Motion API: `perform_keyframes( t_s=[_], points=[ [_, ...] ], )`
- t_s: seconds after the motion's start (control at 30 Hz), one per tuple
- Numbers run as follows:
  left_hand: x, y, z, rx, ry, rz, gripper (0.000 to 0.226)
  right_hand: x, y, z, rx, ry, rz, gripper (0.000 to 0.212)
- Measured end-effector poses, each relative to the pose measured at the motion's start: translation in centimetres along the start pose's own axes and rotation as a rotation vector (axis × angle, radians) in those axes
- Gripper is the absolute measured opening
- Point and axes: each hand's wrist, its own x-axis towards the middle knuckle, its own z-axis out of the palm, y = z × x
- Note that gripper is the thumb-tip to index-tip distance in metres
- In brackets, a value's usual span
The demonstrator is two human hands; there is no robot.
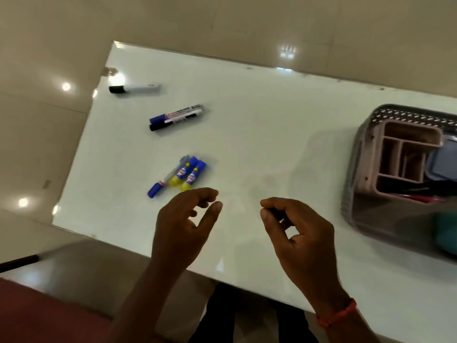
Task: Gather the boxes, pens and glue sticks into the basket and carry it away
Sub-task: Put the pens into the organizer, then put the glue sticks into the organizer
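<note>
Closest in, left hand point(183, 226) and right hand point(299, 233) raised over the near edge of the white table point(247, 134), palms turned toward each other. Left fingers point(209, 194) loosely curled, thumb stretched out, gripping nothing. Right fingers point(279, 204) curled tighter, thumb tip against forefinger tip; impossible to tell whether anything is pinched there. Off to the right of the right fingers, apart from them, grey perforated basket point(356, 194) on the table. Inside it, a pinkish compartment organiser point(410, 126), a blue-lidded box point(442, 164) against its right side, and some dark and pink pens point(420, 194) on the basket floor. Farthest beyond the left fingers, near the table's far left corner, one black-capped marker point(134, 89) lying alone. Nearer, a pair of markers point(176, 117) side by side, touching. Just beyond the left fingertips, two blue-and-yellow glue sticks point(188, 175) lying together, with a blue-capped pen point(163, 180) against their left side. Round the right wrist, an orange band point(337, 313).
</note>
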Motion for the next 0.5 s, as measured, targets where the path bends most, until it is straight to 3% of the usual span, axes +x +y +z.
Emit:
perform_keyframes(
  t_s=[0.13,0.27,0.37,0.5],
  points=[
    [0.9,-4.2,-2.8,0.135,-0.035,-0.096,0.027,1.8,-0.9,4.4,-0.103,-0.194,0.038,0.021],
    [1.9,-7.1,-3.0,0.296,-0.091,-0.086,0.038,3.6,-1.0,9.1,-0.365,-0.423,0.09,0.05],
    [2.7,-8.2,-2.3,0.417,-0.118,-0.049,0.04,5.0,-1.1,12.2,-0.546,-0.491,0.091,0.065],
    [3.7,-9.6,-1.6,0.49,-0.141,0.023,0.046,5.8,0.1,15.5,-0.616,-0.453,-0.05,0.051]
  ],
)
